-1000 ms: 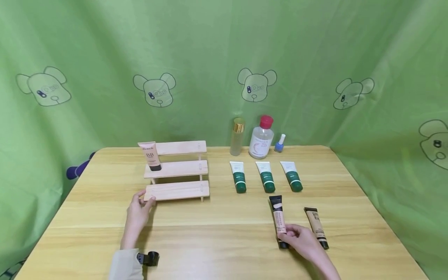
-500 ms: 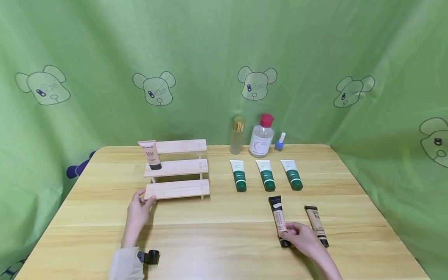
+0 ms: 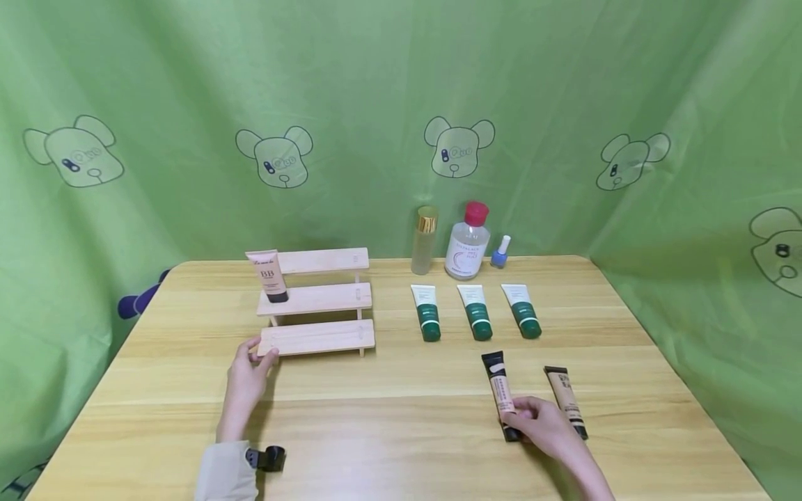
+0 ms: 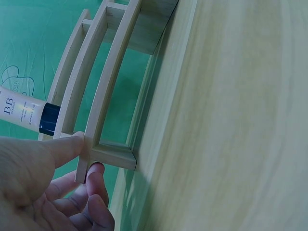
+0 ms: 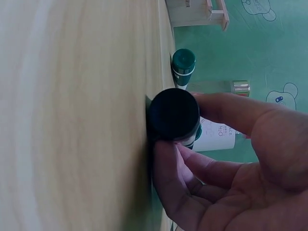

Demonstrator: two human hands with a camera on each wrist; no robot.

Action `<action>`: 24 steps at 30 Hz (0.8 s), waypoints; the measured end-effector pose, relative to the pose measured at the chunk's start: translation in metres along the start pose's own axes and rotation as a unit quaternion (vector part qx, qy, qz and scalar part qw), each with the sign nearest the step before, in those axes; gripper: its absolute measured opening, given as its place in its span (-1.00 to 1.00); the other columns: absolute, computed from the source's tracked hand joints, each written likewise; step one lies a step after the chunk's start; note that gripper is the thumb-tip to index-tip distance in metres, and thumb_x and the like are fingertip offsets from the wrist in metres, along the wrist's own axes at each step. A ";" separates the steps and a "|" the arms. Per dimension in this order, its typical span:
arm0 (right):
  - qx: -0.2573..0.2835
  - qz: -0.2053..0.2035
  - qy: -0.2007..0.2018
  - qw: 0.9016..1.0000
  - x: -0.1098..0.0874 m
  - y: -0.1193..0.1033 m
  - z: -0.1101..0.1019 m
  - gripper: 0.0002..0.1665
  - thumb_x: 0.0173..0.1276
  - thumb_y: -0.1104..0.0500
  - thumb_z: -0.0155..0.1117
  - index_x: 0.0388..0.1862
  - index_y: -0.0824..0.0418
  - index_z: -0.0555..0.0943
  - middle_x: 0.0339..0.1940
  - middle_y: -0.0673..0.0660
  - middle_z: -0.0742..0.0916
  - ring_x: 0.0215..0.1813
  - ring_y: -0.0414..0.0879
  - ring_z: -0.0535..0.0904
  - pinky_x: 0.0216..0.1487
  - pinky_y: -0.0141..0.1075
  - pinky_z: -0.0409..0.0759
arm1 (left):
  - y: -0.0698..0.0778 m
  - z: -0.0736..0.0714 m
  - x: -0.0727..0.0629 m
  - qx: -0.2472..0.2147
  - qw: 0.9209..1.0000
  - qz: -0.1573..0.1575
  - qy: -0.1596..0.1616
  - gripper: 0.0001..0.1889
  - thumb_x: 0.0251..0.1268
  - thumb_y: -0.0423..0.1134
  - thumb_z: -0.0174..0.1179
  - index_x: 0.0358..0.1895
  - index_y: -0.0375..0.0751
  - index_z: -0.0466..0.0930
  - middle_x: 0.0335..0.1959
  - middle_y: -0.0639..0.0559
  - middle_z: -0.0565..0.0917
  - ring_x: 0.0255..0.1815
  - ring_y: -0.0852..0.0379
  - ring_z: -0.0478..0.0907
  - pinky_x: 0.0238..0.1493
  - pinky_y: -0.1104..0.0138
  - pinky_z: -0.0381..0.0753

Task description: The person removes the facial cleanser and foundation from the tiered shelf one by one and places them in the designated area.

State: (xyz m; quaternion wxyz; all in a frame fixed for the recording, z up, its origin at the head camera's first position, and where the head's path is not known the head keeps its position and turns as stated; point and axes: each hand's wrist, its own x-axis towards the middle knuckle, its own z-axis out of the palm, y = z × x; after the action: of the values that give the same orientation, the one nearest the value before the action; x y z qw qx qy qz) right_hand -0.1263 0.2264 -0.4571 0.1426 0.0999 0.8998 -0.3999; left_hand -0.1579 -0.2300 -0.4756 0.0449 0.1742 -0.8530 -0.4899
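Observation:
My left hand pinches the left end of the lowest step of a three-tier wooden display rack, thumb above and fingers beneath. On the rack's middle step a pink BB cream tube stands on its black cap. At the right, my right hand pinches a beige cosmetic tube with black ends near its cap, between thumb and fingers. In the right wrist view its round black cap faces the camera, close over the table. A second beige tube lies just right of that hand.
Three green-and-white tubes lie in a row behind the right hand. Farther back stand a gold-capped bottle, a clear bottle with a red cap and a small blue nail polish bottle. A green curtain hangs behind the table.
The pinched tube has shifted very slightly at its cap end. Both hands keep their grips, and the whole head view has drifted a little upward.

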 end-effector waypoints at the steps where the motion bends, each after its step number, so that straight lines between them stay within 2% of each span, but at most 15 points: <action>1: -0.001 -0.001 -0.001 1.000 0.000 0.000 0.000 -0.43 0.22 0.13 0.34 0.06 0.52 0.50 -0.40 0.09 0.60 -0.42 -0.13 0.47 -0.47 -0.36 0.51 | 0.000 0.000 0.000 0.000 1.000 0.001 0.000 -0.42 0.42 -0.18 0.07 0.36 -0.43 0.15 -0.12 -0.34 0.54 -0.29 -0.04 0.50 -0.36 0.33 0.44; 7: -0.020 -0.020 0.006 1.000 -0.003 -0.001 -0.008 -0.45 0.25 0.10 0.31 0.05 0.51 0.52 -0.43 0.07 0.59 -0.43 -0.13 0.44 -0.48 -0.38 0.45 | 0.001 -0.001 0.000 -0.003 1.000 -0.001 -0.003 -0.42 0.43 -0.18 0.06 0.37 -0.43 0.13 -0.10 -0.35 0.53 -0.29 -0.04 0.51 -0.37 0.34 0.46; 13: -0.040 -0.052 0.031 0.997 -0.005 0.000 -0.014 -0.50 0.26 0.11 0.30 0.01 0.48 0.55 -0.29 0.16 0.63 -0.33 -0.12 0.48 -0.33 -0.36 0.45 | 0.000 -0.002 0.001 -0.002 1.000 0.001 -0.003 -0.42 0.42 -0.19 0.06 0.37 -0.42 0.13 -0.11 -0.35 0.53 -0.29 -0.04 0.51 -0.37 0.33 0.45; 17: -0.030 -0.070 0.046 0.996 -0.004 0.002 -0.013 -0.56 0.26 0.17 0.30 -0.01 0.49 0.55 -0.34 0.13 0.65 -0.37 -0.14 0.49 -0.38 -0.39 0.47 | -0.001 -0.001 0.001 0.000 1.000 0.003 0.001 -0.42 0.42 -0.20 0.07 0.36 -0.43 0.15 -0.12 -0.35 0.54 -0.31 -0.03 0.51 -0.37 0.33 0.45; 18: -0.028 -0.076 0.053 0.995 -0.004 0.002 -0.013 -0.57 0.25 0.19 0.31 -0.02 0.49 0.55 -0.39 0.11 0.66 -0.39 -0.15 0.50 -0.39 -0.40 0.48 | -0.001 -0.001 0.001 0.000 1.000 0.004 0.002 -0.42 0.42 -0.20 0.07 0.36 -0.44 0.15 -0.12 -0.35 0.54 -0.32 -0.04 0.51 -0.37 0.33 0.45; 21: -0.027 -0.099 0.085 0.991 -0.003 0.002 -0.009 -0.62 0.23 0.22 0.34 -0.05 0.46 0.58 -0.38 0.10 0.66 -0.38 -0.19 0.51 -0.36 -0.43 0.51 | -0.001 0.000 0.001 0.004 1.000 0.006 0.005 -0.42 0.41 -0.20 0.08 0.35 -0.44 0.16 -0.12 -0.37 0.55 -0.31 -0.06 0.53 -0.37 0.33 0.45; 24: -0.038 -0.142 0.130 0.981 -0.001 0.000 -0.004 -0.67 0.18 0.26 0.38 -0.11 0.41 0.61 -0.36 0.10 0.68 -0.35 -0.19 0.55 -0.28 -0.42 0.56 | -0.001 0.000 0.001 0.006 1.000 0.007 0.006 -0.42 0.40 -0.19 0.08 0.35 -0.44 0.16 -0.12 -0.36 0.55 -0.30 -0.07 0.54 -0.36 0.33 0.45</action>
State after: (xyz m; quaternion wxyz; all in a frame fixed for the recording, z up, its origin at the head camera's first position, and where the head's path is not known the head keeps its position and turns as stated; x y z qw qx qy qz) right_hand -0.1260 0.2293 -0.4536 -0.0301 0.0169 0.9303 -0.3652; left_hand -0.1583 -0.2306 -0.4768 0.0531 0.1713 -0.8567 -0.4836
